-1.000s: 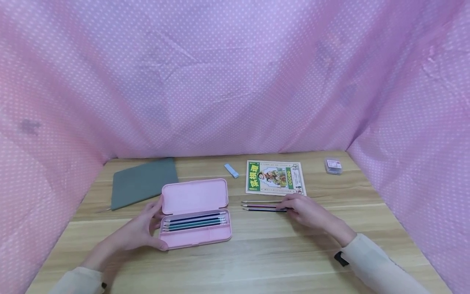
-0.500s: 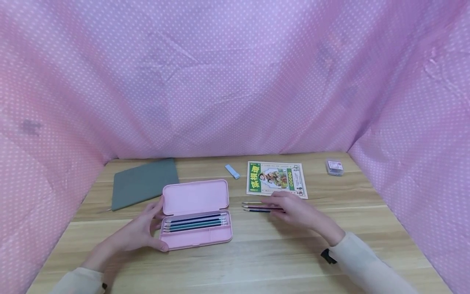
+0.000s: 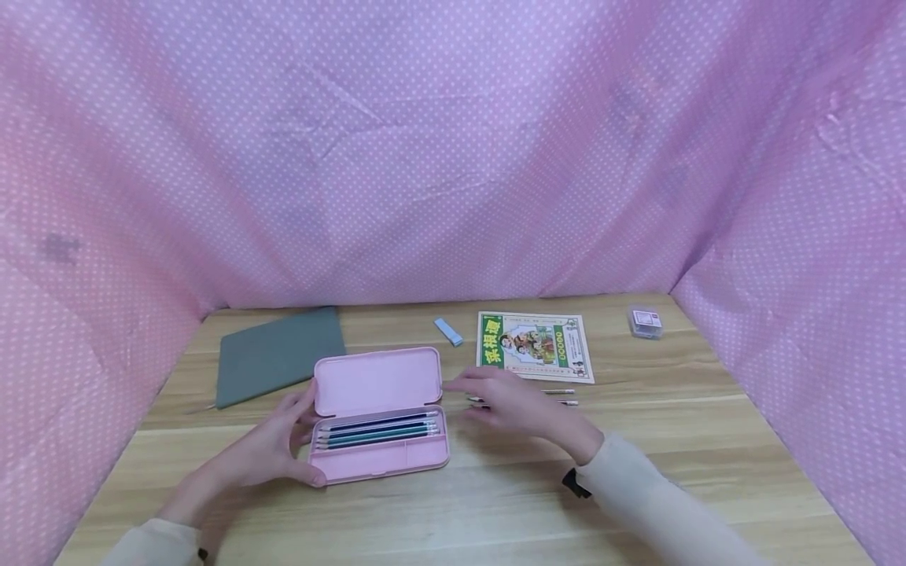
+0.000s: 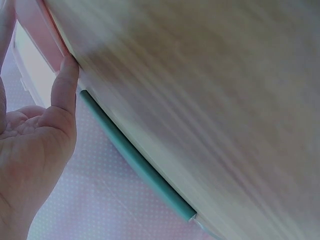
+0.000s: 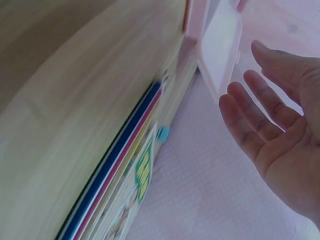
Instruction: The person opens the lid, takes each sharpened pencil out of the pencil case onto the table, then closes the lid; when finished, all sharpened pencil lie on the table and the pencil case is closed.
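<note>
A pink pencil case (image 3: 425, 452) lies with its lid raised, several dark and green pencils (image 3: 378, 431) in its long compartment. My left hand (image 3: 258, 448) holds the case's left end, thumb at the front corner and fingers along the side. In the left wrist view a fingertip touches the case's edge. My right hand (image 3: 506, 401) hovers above loose pencils (image 3: 559, 391) on the table, its fingertips near the case's right side. The right wrist view shows this hand holding nothing, with the pencils, one blue (image 5: 116, 150), lying apart from it. In the head view the hand partly covers them.
A grey-green notebook (image 3: 279, 354) lies behind the left hand. Behind the pencils is an illustrated booklet (image 3: 573, 346); a small light-blue item (image 3: 448, 332) lies left of it. A small clear box (image 3: 645, 322) sits at the back right. Pink dotted cloth (image 3: 453, 157) surrounds the wooden table.
My right hand has let go of the loose pencils, leaving them on the table, and has moved left towards the pencil case. The left hand stays at the case.
</note>
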